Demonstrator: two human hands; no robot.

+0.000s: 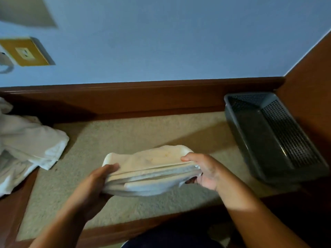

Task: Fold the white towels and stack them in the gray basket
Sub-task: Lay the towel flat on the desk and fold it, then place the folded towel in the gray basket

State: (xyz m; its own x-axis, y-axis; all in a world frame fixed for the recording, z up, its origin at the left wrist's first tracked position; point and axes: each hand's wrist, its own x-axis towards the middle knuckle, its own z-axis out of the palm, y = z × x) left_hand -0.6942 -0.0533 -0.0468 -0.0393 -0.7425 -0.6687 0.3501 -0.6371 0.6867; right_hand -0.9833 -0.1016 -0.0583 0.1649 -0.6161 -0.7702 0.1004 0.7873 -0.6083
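**One towel folded, none in the basket yet**

One folded towel sits in the lower centre of the frame, lifted just above the beige mat and held at both ends. The left hand grips its left end, thumb on top and fingers underneath. The right hand pinches the right end the same way. The gray basket stands at the right of the frame, well apart from the towel, and no towel shows inside it. A rumpled pile of white towels lies at the left edge, unfolded. By my judgement the task is at an early stage: this towel needs placing, and the pile is not yet folded.
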